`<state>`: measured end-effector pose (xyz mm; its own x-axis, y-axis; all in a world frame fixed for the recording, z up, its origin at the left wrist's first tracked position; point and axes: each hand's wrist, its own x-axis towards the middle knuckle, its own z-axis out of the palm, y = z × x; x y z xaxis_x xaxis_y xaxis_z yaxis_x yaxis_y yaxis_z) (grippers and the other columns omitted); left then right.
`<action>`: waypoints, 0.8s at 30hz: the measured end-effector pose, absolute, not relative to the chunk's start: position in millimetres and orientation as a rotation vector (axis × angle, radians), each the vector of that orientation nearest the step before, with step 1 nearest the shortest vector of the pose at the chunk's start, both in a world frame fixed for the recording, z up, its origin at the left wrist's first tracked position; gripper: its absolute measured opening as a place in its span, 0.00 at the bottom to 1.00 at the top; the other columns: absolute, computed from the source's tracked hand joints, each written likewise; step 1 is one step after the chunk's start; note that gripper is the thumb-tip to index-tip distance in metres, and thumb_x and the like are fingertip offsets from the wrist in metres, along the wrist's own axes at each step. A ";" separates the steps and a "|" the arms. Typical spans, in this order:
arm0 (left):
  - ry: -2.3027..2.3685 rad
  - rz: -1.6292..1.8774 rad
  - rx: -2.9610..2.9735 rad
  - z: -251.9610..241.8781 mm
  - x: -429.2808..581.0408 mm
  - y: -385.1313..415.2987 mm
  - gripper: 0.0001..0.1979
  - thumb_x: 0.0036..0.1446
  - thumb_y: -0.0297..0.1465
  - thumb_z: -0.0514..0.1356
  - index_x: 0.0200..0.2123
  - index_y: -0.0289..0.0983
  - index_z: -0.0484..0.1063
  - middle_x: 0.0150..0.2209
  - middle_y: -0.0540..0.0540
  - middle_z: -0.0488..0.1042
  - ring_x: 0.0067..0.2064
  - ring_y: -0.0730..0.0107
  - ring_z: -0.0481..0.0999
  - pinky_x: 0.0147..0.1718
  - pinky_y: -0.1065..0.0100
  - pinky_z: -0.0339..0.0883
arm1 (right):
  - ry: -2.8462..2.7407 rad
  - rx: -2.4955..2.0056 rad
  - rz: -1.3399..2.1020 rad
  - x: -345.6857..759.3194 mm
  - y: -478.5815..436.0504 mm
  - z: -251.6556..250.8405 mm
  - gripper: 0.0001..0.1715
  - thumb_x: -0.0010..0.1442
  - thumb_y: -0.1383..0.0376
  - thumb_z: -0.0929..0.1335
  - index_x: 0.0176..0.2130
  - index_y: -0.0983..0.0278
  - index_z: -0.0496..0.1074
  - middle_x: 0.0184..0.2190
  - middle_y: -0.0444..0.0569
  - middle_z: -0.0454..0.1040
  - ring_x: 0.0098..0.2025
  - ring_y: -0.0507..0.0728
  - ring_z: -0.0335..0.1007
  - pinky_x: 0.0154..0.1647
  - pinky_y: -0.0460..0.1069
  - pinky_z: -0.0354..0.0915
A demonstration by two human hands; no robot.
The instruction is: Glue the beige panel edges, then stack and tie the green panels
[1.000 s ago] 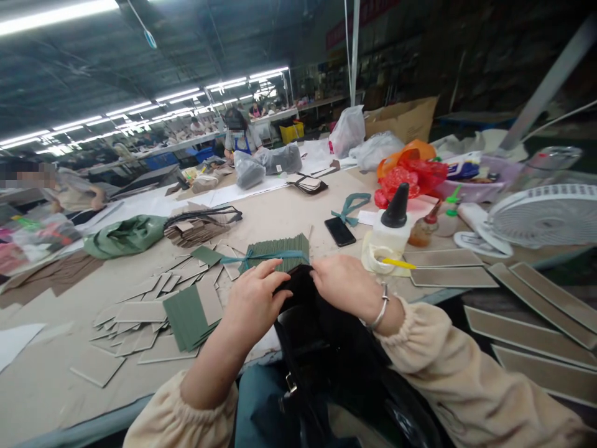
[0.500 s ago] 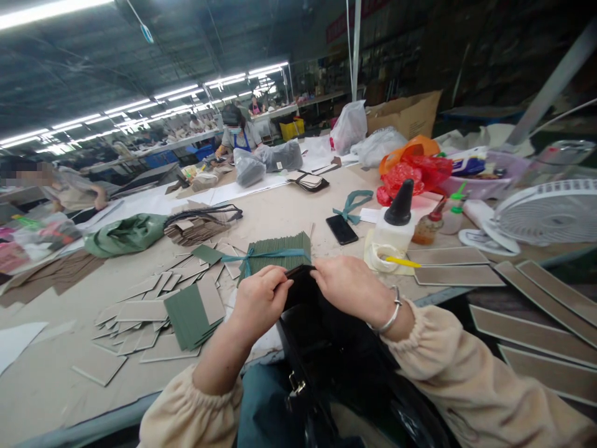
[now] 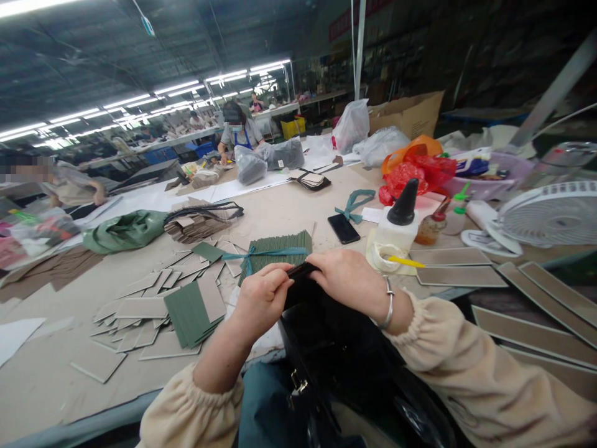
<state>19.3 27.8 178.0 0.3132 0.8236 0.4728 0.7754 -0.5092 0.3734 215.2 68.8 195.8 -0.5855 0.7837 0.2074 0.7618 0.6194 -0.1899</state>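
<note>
A black bag (image 3: pixel 321 336) with a small metal fitting rests at my lap, its top edge raised toward the table. My left hand (image 3: pixel 265 292) pinches that edge on the left, thumb against curled fingers. On the other side my right hand (image 3: pixel 347 280), a bracelet at its wrist, is closed over the same edge. The inside of the bag is too dark to make out. Just beyond my hands stands a bundle of green pieces (image 3: pixel 284 242) tied with a teal strip (image 3: pixel 268 253).
Loose beige and green panels (image 3: pixel 191 314) lie at left. Right of my hands are a phone (image 3: pixel 344 229), a white bottle with black cap (image 3: pixel 396 227), a tape roll (image 3: pixel 385 256) and a white fan (image 3: pixel 550 211). Long panels (image 3: pixel 536 336) lie by my right arm. Co-workers sit farther back.
My right hand has shifted slightly left and turned over the bag's edge, closer to my left hand. The left hand keeps its pinch almost in place.
</note>
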 end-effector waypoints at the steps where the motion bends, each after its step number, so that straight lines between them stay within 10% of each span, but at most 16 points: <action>1: 1.509 0.976 2.479 178.0 18.7 27.4 0.08 0.59 0.24 0.56 0.27 0.37 0.70 0.42 0.45 0.78 0.42 0.69 0.78 0.41 0.70 0.70 | -2.590 -1.245 0.103 214.1 71.1 196.0 0.08 0.62 0.65 0.64 0.39 0.60 0.73 0.35 0.47 0.77 0.38 0.56 0.73 0.34 0.48 0.58; 24: 1.682 0.729 2.586 177.4 16.9 31.4 0.07 0.62 0.28 0.54 0.31 0.38 0.70 0.39 0.47 0.77 0.39 0.67 0.77 0.36 0.69 0.66 | -2.607 -1.123 0.103 207.4 76.7 190.9 0.12 0.64 0.62 0.64 0.46 0.57 0.74 0.39 0.45 0.78 0.39 0.54 0.73 0.37 0.47 0.60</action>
